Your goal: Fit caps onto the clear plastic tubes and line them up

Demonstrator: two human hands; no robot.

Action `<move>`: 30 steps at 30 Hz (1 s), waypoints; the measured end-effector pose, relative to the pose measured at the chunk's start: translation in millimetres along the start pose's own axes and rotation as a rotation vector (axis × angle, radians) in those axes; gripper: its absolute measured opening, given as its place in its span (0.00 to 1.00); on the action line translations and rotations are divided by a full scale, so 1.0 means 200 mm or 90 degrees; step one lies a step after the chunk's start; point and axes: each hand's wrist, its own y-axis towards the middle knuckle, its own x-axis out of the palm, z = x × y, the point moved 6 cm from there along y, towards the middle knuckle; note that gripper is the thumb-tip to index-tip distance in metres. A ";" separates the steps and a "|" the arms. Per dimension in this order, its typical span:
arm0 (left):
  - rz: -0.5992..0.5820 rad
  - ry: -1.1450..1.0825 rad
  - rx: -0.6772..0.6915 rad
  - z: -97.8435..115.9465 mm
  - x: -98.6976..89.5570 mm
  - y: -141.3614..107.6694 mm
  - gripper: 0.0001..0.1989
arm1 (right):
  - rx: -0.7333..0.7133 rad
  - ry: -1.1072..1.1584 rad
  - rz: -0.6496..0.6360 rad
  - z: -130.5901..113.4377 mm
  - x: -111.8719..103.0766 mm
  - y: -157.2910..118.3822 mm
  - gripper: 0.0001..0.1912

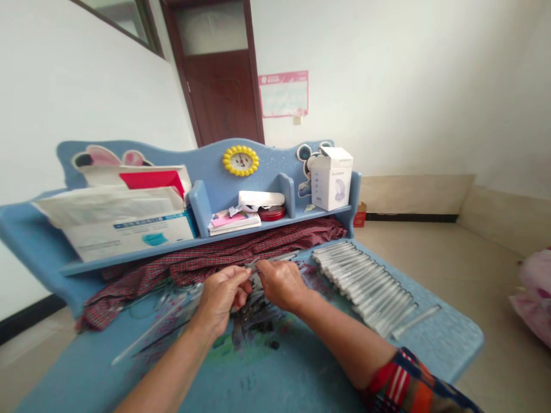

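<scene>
Above the middle of the blue tabletop, the left hand and the right hand nearly meet, with a slim greyish piece between them, too blurred to identify. The left thumb and forefinger are pinched together on it, the other fingers loosely curled; the right, folded almost into a fist, seems to grip it too, though its fingertips are hard to make out. So slight a piece probably wants a light, firm pinch close to the working point, with both wrists level so it does not bend. Beneath lies a clutter of small dark bits, with a black scrap nearer the person; working low over them should make anything dropped easy to recover. Rightward, clear tubes with dark ends lie side by side, close enough to the right forearm that a sideways sweep could disorder them. Leftward, a pale rod lies loose; behind, a checked cloth is bunched below the shelf.
</scene>
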 end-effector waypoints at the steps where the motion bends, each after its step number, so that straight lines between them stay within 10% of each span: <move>1: -0.004 0.009 0.005 0.01 0.00 0.00 0.13 | 0.002 -0.018 -0.007 0.00 0.00 0.00 0.11; 9: -0.050 0.003 0.002 0.05 0.03 -0.03 0.18 | 0.051 -0.133 -0.127 0.09 -0.13 0.07 0.13; 21: -0.082 0.115 -0.012 0.02 0.06 -0.04 0.12 | 0.143 -0.301 -0.374 0.73 -0.22 -0.07 0.15; 30: -0.087 0.149 -0.015 0.00 0.06 -0.04 0.09 | 0.123 -0.315 -0.388 0.77 -0.16 -0.09 0.17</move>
